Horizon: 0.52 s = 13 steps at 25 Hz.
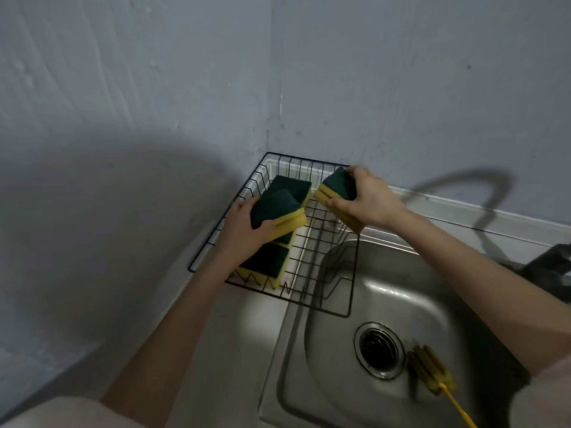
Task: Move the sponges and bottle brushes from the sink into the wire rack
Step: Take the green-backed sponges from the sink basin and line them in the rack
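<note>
Sponges fill both hands above the wire rack (347, 307), which sits in the corner of the steel surface (247, 329), its near right part reaching over the sink (401, 291) rim. The left hand (244, 228) has its grip closed on a sponge in the left hand (278, 210), green scouring face up and yellow foam below, held over the left side of the rack. The right hand (367, 196) has its grip closed on a sponge in the right hand (336, 193), tilted, with thumb on the yellow edge and fingers over the far side, above the rack's right part.

Beneath the left hand, a sponge at the back of the rack (293, 186) leans near the far wire wall, and a sponge at the front of the rack (268, 264) lies by the near edge; another green and yellow piece shows between them.

Down in the sink basin, a yellow bottle brush (431, 370) lies just right of the drain (378, 350), its thin yellow handle running toward the lower edge of the view.
</note>
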Motion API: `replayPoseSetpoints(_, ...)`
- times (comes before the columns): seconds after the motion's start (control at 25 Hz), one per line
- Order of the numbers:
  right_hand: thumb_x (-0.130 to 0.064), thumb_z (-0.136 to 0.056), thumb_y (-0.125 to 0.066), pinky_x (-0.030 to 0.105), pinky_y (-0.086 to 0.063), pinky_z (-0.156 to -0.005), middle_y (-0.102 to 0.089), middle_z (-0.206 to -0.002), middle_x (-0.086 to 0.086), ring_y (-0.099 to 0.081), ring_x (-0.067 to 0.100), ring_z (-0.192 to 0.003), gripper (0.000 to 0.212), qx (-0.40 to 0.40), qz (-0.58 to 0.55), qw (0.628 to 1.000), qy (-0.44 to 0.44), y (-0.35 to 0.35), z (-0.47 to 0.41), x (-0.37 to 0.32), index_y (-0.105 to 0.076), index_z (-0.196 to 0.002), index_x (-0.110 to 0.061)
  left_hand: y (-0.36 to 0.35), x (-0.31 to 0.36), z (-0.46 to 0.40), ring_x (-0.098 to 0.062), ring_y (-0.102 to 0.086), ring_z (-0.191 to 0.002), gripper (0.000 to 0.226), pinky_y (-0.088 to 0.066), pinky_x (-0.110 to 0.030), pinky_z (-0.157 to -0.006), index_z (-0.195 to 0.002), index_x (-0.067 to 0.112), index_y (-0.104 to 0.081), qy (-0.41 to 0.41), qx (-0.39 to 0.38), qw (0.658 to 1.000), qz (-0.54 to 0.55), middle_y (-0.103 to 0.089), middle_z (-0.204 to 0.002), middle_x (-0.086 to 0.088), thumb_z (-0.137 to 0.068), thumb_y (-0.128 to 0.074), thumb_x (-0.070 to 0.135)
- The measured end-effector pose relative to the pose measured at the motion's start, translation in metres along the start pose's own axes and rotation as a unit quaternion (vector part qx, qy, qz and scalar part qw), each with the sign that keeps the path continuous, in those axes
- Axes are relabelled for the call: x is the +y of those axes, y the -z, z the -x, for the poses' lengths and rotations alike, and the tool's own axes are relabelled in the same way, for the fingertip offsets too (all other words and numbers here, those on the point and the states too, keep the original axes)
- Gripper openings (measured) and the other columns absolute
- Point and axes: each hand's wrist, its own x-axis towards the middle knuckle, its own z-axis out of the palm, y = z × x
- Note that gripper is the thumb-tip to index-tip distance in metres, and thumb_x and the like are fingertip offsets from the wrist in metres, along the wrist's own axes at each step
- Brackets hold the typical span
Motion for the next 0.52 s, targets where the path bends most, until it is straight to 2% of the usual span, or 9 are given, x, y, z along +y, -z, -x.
replayPoseSetpoints(0.16,-0.041,-0.079,-0.064,0.048,-0.045,-0.097,-0.047,-0.13,0.018,-0.049,0.035,-0.116,0.072,-0.024,0.056,0.997,0.05,-0.012,-0.047,-0.02,-0.032,-0.135,-0.008,0.0,-0.013,-0.014,-0.013,-0.038,-0.103,0.054,-0.036,-0.03,-0.082,-0.131,0.013,-0.034,0.002,-0.009,1.0,0.025,-0.037,-0.133,-0.012,-0.081,-0.053,0.021)
replayPoseSetpoints(0.24,-0.042,-0.079,-0.063,0.049,-0.045,-0.097,-0.047,-0.131,0.017,-0.049,0.035,-0.116,0.072,-0.038,0.068,0.995,0.059,-0.02,-0.068,-0.022,-0.031,-0.135,-0.009,0.001,-0.018,-0.021,-0.012,-0.037,-0.102,0.053,-0.035,-0.028,-0.079,-0.129,0.012,-0.036,0.005,-0.005,1.0,0.03,-0.038,-0.132,-0.012,-0.08,-0.054,0.02)
replayPoseSetpoints(0.32,-0.042,-0.079,-0.062,0.048,-0.044,-0.097,-0.046,-0.132,0.017,-0.048,0.035,-0.117,0.072,-0.057,0.079,0.994,0.054,-0.031,-0.089,-0.02,-0.031,-0.136,-0.01,0.0,-0.023,-0.029,-0.012,-0.037,-0.101,0.051,-0.034,-0.026,-0.077,-0.128,0.012,-0.038,0.002,0.001,1.0,0.026,-0.039,-0.131,-0.011,-0.08,-0.055,0.019)
replayPoseSetpoints(0.52,-0.044,-0.081,-0.058,0.05,-0.042,-0.1,-0.045,-0.133,0.019,-0.046,0.037,-0.119,0.07,-0.084,0.077,0.993,0.038,-0.065,-0.125,-0.012,-0.031,-0.135,-0.008,-0.004,-0.032,-0.045,-0.008,-0.034,-0.105,0.056,-0.031,-0.024,-0.084,-0.133,0.012,-0.034,0.01,0.005,1.0,0.018,-0.037,-0.136,-0.008,-0.081,-0.055,0.019)
